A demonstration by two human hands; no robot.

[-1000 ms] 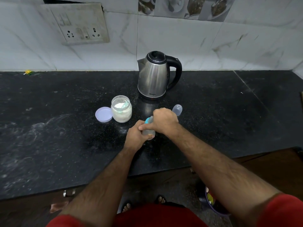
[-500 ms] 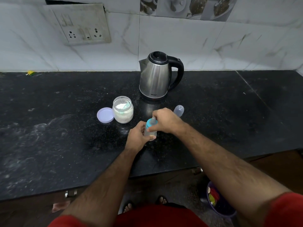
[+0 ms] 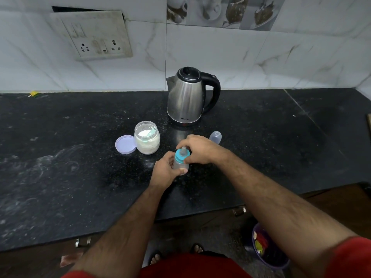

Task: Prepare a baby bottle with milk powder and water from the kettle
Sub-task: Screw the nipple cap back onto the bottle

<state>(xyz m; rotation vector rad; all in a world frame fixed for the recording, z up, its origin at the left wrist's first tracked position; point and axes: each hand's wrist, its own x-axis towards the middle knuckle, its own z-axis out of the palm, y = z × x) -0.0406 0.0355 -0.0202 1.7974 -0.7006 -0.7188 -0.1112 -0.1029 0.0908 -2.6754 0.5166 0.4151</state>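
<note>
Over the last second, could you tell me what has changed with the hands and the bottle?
The right hand has shifted back off the top of the bottle, so the teal collar and teat now show; its fingers still grip the collar. The left hand still holds the bottle body on the counter. The kettle, open powder jar, its lid and the clear cap have stayed put.
</note>
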